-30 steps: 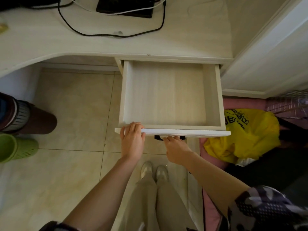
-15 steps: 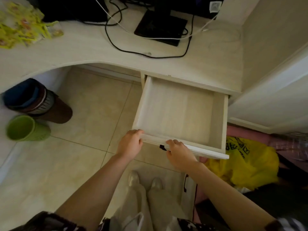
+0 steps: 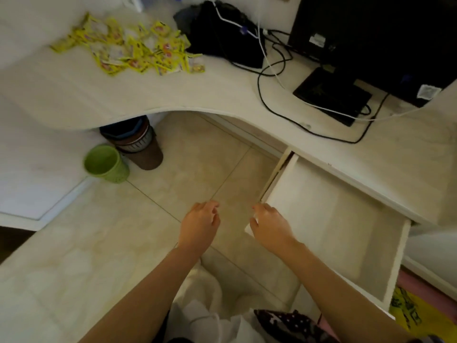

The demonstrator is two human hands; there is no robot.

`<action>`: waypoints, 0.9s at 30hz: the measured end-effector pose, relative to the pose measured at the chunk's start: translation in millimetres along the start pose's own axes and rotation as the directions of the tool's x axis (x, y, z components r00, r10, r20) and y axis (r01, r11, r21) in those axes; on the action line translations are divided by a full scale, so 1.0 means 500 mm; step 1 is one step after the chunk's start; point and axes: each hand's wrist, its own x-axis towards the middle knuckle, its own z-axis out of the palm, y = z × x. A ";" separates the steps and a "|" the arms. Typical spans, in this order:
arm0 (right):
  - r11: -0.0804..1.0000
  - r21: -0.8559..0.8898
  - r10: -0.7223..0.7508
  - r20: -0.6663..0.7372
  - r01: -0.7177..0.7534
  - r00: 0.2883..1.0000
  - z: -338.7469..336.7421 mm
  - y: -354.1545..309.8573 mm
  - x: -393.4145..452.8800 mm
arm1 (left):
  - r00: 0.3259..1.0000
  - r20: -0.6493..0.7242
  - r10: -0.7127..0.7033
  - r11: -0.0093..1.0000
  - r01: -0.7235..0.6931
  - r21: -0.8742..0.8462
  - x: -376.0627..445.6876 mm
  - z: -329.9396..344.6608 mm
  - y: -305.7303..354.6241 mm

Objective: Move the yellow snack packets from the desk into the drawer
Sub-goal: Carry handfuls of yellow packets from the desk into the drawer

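Head view: drawer (image 3: pixel 329 226) pulled out from under the right part of the desk (image 3: pixel 173 95), inside bare pale wood. Left hand (image 3: pixel 199 225) hangs over the floor tiles just left of the drawer's front corner, fingers loosely curled, holding nothing, not touching the drawer. Right hand (image 3: pixel 269 225) sits at the drawer's near-left front corner, fingers relaxed and slightly bent; cannot tell whether it touches the edge, it grips nothing visible.

Yellow snack packets (image 3: pixel 138 49) lie in a loose scattered pile on the far-left part of the desk top, well apart from both hands and from the drawer; blurred, print unreadable.

On the desk right of the pile: black bag (image 3: pixel 217 30), black and white cables (image 3: pixel 272 70), a flat black box (image 3: pixel 331 95), dark monitor (image 3: pixel 371 33) at the back.

Under the desk curve: green bin (image 3: pixel 106 163) just beside a brown bin (image 3: pixel 138 144). Yellow plastic bag (image 3: pixel 415 315) on the floor at the lower right, next to the drawer front.
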 end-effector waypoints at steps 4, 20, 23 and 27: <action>1.000 0.014 -0.020 -0.010 0.020 1.000 -0.011 -0.104 0.089 | 0.995 -0.076 -0.066 0.998 0.064 -0.024 0.058 -0.084 -0.076; 0.996 -0.006 -0.084 -0.030 0.084 0.996 -0.084 -0.405 0.462 | 0.965 -0.212 -0.157 0.987 0.163 0.012 0.396 -0.341 -0.339; 0.994 -0.005 -0.110 -0.030 0.110 0.993 -0.112 -0.435 0.545 | 0.957 -0.222 -0.189 0.981 0.193 -0.002 0.474 -0.359 -0.354; 0.982 -0.002 -0.187 -0.045 0.187 0.981 -0.152 -0.467 0.665 | 0.944 -0.240 -0.225 0.974 0.223 -0.036 0.586 -0.380 -0.368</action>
